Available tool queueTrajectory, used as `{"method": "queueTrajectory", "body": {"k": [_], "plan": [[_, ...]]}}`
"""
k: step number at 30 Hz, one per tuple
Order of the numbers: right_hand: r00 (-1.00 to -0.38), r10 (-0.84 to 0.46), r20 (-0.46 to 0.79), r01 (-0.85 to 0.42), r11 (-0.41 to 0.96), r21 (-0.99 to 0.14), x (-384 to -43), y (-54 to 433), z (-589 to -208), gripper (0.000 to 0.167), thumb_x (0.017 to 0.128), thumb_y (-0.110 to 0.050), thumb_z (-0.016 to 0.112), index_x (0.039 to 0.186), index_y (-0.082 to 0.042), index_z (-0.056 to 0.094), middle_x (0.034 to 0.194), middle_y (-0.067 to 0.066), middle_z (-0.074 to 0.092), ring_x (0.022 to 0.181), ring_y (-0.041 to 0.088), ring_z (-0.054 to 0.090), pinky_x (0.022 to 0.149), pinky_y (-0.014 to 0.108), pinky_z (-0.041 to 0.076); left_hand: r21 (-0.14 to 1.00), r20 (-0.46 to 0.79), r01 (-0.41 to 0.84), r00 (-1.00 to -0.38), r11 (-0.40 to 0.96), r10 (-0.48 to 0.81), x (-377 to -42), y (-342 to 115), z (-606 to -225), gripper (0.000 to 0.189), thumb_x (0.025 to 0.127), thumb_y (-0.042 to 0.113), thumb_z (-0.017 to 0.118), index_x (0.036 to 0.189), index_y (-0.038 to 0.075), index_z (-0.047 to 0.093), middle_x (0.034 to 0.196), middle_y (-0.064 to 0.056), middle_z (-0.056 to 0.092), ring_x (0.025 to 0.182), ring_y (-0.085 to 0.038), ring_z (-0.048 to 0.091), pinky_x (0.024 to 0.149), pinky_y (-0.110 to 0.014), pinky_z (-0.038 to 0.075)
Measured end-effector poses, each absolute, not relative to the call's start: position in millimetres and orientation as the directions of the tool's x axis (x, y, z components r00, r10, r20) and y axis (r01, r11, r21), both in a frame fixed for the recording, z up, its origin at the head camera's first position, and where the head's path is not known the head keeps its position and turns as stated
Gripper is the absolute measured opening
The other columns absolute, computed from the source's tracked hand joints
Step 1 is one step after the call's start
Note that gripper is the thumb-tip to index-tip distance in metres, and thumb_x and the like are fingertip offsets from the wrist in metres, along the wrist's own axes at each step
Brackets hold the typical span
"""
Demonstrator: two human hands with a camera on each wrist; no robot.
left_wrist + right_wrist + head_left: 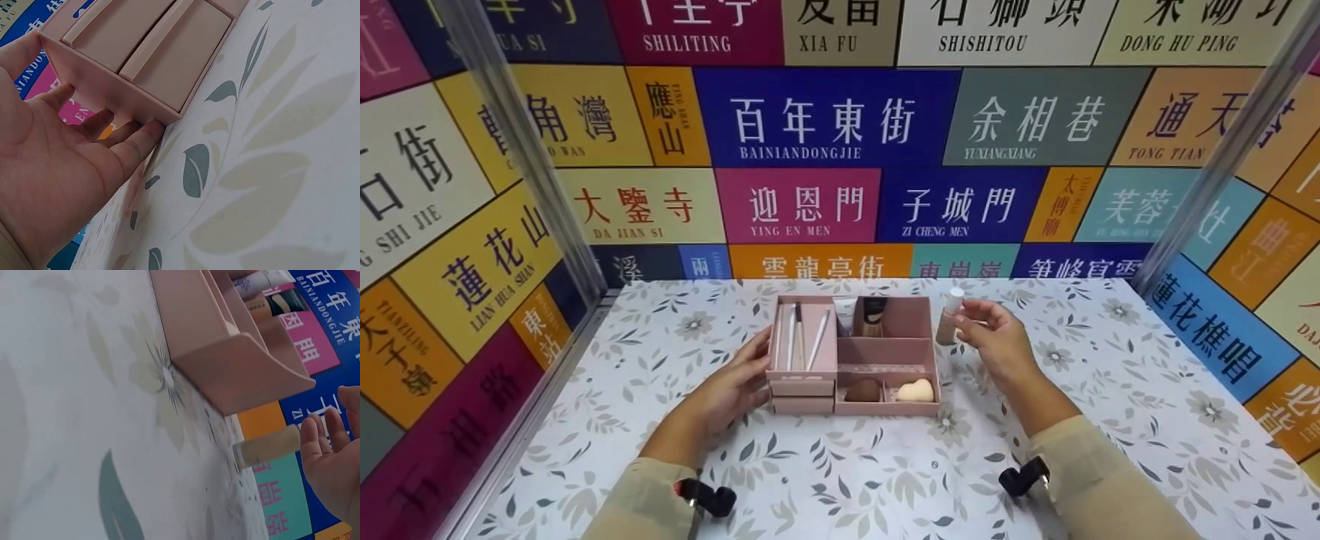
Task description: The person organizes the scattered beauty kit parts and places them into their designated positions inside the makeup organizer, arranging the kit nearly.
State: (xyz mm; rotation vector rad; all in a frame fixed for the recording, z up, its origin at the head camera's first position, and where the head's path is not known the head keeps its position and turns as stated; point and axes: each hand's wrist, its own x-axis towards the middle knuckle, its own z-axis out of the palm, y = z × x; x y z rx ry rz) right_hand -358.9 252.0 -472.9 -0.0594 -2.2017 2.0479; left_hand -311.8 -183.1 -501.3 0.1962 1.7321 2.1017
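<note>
A pink cosmetics organizer sits on the table, with a raised drawer block on its left. My left hand touches the organizer's left wall; in the left wrist view its fingertips lie along that wall beside two small drawers. To the right of the organizer, my right hand pinches a small bottle of beige liquid foundation with a white cap. In the right wrist view the foundation bottle is tilted near the organizer's side wall, and the fingers hide its cap end.
Slim brushes lie on the drawer block. A white tube and a dark-capped tube stand in the back compartments. A brown sponge and a cream sponge fill the front ones. Printed panels rise behind the table.
</note>
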Motion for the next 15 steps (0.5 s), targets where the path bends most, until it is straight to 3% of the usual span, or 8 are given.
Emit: {"method": "queueTrajectory", "body": {"k": [8,15], "plan": [[-0.983,0.167,0.08,-0.064,0.1,-0.993,-369.7,262.4,-480.6,0.037,0.102,-0.017,0.073,0.136,-0.006,0.061,0.111,-0.005,0.068,0.101,0.008,0.071,0.09,0.021,0.062,0.969,-0.127,-0.203,-0.896,-0.138,0.426,-311.2,-183.6,-501.8,0.073,0.112,0.033,0.053,0.173,0.036,0.014,0.183,-0.003,0.005,0.165,-0.035,0.027,0.131,-0.052,0.033],[-0.982,0.184,0.046,-0.025,0.112,-0.993,-385.7,265.0,-488.2,0.056,0.101,-0.017,0.074,0.151,-0.001,0.052,0.149,0.02,0.06,0.1,-0.002,0.068,0.087,0.017,0.058,0.968,-0.124,-0.205,-0.893,-0.146,0.433,-311.7,-183.9,-502.2,0.073,0.112,0.032,0.052,0.173,0.035,0.013,0.183,-0.004,0.003,0.165,-0.035,0.026,0.133,-0.053,0.029]]}}
